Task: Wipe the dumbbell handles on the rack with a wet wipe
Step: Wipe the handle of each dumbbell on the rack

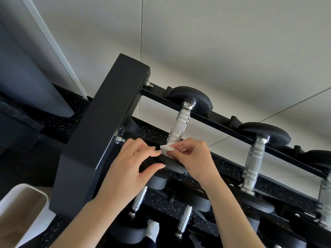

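My wet wipe is white, the rack black, the handles shiny silver, the floor black with white specks.

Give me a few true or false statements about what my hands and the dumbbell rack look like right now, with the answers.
1. The right hand pinches a white wipe. True.
2. The wipe is wrapped around the nearest dumbbell handle. False: it sits just below the handle, held at the fingertips.
3. The left hand rests on the floor. False: it is raised beside the wipe.
4. A white bin stands at lower left. True.
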### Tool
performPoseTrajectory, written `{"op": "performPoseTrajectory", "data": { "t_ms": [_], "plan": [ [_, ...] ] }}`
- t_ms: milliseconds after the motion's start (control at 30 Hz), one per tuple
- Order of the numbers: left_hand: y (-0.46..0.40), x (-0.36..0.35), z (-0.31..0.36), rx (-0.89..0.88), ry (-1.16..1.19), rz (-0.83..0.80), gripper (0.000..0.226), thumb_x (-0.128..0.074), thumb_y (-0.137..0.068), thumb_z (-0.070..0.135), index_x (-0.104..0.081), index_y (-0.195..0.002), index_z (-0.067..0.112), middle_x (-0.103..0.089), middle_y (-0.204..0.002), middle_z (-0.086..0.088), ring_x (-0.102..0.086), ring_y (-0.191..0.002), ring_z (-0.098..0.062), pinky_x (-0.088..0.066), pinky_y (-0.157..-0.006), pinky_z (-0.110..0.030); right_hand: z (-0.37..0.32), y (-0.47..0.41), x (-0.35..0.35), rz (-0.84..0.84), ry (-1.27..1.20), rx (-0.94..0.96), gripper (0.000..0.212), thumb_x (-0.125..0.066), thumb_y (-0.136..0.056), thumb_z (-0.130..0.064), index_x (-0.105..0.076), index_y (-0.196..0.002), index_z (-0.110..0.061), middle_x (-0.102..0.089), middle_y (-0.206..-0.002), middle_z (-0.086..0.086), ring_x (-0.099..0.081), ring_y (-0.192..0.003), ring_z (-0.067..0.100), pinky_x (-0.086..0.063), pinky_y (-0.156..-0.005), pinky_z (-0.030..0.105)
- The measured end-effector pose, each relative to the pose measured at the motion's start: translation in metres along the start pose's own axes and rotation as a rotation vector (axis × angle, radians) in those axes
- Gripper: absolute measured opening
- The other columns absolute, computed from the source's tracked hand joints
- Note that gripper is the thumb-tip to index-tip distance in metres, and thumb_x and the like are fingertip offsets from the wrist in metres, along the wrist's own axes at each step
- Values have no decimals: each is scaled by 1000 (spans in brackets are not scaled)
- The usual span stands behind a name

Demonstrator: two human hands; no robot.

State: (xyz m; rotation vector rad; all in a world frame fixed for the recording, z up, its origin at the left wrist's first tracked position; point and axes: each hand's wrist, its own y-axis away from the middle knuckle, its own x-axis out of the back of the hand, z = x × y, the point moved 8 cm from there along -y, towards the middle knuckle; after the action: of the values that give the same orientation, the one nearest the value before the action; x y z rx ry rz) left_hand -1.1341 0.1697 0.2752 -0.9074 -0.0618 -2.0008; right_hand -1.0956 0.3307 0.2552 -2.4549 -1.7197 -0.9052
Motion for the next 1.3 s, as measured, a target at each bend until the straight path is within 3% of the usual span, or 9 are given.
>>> {"op": "performPoseTrajectory", "data": {
  "t_ms": [133,233,333,633,767,900,1033,1167,1300],
  "plan": [
    [1,0,0,6,4,-7,33,-60,-83,45,-68,-100,18,-53,-88,10,-57,-89,-18,-52,-62,-37,10,0,4,-70,21,-82,8,-76,-76,-17,-73,-77,-24,-70,-78,0,-62,-74,12,-50,-71,23],
    [0,1,0,5,3,-8,32,-59,-84,46,-68,-102,20,-52,-88,12,-56,-88,-16,-51,-60,-34,18,1,7,-87,44,-132,6,-74,-78,-19,-72,-79,-24,-72,-77,-1,-66,-73,18,-53,-67,25],
    [0,0,-1,2,5,-3,32,-59,-85,47,-67,-103,22,-51,-88,12,-55,-87,-15,-51,-60,-34,26,6,8,15,-104,-170,4,-75,-77,-13,-73,-79,-16,-74,-78,-4,-68,-72,9,-51,-64,17],
    [2,-2,-2,-4,-16,10,30,-57,-85,48,-65,-102,25,-50,-91,16,-55,-89,-10,-49,-60,-28,31,-2,12,317,-486,-177,6,-74,-77,-7,-70,-77,-12,-72,-77,7,-65,-73,21,-53,-74,36],
    [2,-2,-1,-15,-20,11,28,-55,-85,49,-61,-103,29,-52,-93,17,-54,-90,-8,-49,-61,-26,22,-19,25,429,-510,-122,5,-72,-80,-11,-68,-81,-14,-71,-77,-2,-64,-70,7,-50,-68,19],
    [3,-3,-1,-11,-24,10,26,-54,-86,51,-58,-103,32,-52,-94,18,-55,-91,-7,-48,-67,-25,15,-42,40,526,-581,-110,9,-72,-81,-13,-65,-85,-16,-70,-77,-3,-62,-66,6,-47,-66,20],
    [3,-3,-3,4,-15,8,27,-53,-86,52,-60,-103,32,-51,-95,19,-54,-91,-8,-45,-73,-26,21,-47,34,470,-670,-158,9,-70,-83,-15,-64,-88,-12,-71,-70,-4,-63,-64,8,-53,-71,30],
    [3,-3,-1,10,-5,8,28,-53,-86,52,-62,-103,31,-49,-96,21,-55,-92,-10,-45,-75,-23,33,-37,22,394,-712,-200,8,-66,-86,-14,-64,-82,-7,-72,-76,9,-66,-71,20,-54,-76,37],
    [3,-2,0,3,-8,15,31,-54,-85,50,-65,-101,26,-48,-97,22,-56,-93,-9,-45,-77,-19,40,-34,10,329,-829,-228,9,-62,-88,-11,-63,-89,-2,-73,-82,12,-68,-76,23,-56,-79,38]
  ]
}}
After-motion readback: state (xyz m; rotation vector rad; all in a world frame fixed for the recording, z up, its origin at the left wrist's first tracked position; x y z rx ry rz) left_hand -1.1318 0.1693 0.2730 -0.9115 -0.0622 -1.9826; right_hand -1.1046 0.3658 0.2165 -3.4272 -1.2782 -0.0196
